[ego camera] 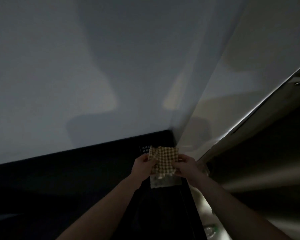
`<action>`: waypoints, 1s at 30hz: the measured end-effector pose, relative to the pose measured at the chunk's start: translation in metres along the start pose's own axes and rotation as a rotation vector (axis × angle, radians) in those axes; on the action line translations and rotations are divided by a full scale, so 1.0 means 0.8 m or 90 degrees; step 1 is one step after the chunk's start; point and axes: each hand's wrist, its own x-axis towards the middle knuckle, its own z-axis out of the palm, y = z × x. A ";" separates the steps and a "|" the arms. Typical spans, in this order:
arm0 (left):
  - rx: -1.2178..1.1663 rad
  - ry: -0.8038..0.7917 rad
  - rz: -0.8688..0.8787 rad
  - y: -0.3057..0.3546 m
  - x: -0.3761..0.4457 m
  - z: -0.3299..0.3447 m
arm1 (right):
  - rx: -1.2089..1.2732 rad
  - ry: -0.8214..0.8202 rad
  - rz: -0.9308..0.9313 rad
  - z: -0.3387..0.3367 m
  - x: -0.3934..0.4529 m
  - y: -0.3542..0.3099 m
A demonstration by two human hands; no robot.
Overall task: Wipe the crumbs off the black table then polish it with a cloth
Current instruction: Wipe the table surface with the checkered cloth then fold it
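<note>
The room is dim. I hold a small brown-and-cream checked cloth (pixel 164 160) up in front of me with both hands, above the far right corner of the black table (pixel 62 184). My left hand (pixel 143 166) grips its left edge and my right hand (pixel 186 166) grips its right edge. The cloth hangs partly folded between them. No crumbs can be made out on the dark tabletop.
A pale crumpled sheet, perhaps clear plastic (pixel 164 182), lies on the table under the cloth. A small black sign with white text (pixel 144 149) stands behind it. Grey walls (pixel 93 66) meet at the corner. A lit ledge (pixel 241 127) runs along the right.
</note>
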 end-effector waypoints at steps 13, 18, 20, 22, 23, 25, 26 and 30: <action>0.071 0.074 -0.040 0.058 0.101 -0.005 | -0.008 0.037 -0.039 0.027 0.127 -0.078; 0.188 0.112 0.028 0.072 0.139 -0.014 | -0.017 0.031 -0.106 0.043 0.178 -0.092; 0.337 0.095 0.010 0.064 0.150 -0.018 | -0.109 0.016 -0.118 0.042 0.194 -0.071; 0.525 0.089 -0.013 0.049 0.153 -0.021 | -0.229 0.026 -0.126 0.043 0.198 -0.046; 0.601 0.103 0.004 0.041 0.154 -0.020 | -0.265 0.037 -0.148 0.043 0.194 -0.038; 0.700 0.105 0.111 0.028 0.150 -0.013 | -0.340 0.050 -0.240 0.047 0.178 -0.027; 0.735 0.073 0.163 0.024 0.147 -0.008 | -0.400 0.032 -0.297 0.049 0.171 -0.019; 0.875 -0.102 0.177 0.013 0.133 0.000 | -0.766 -0.078 -0.350 0.044 0.164 0.034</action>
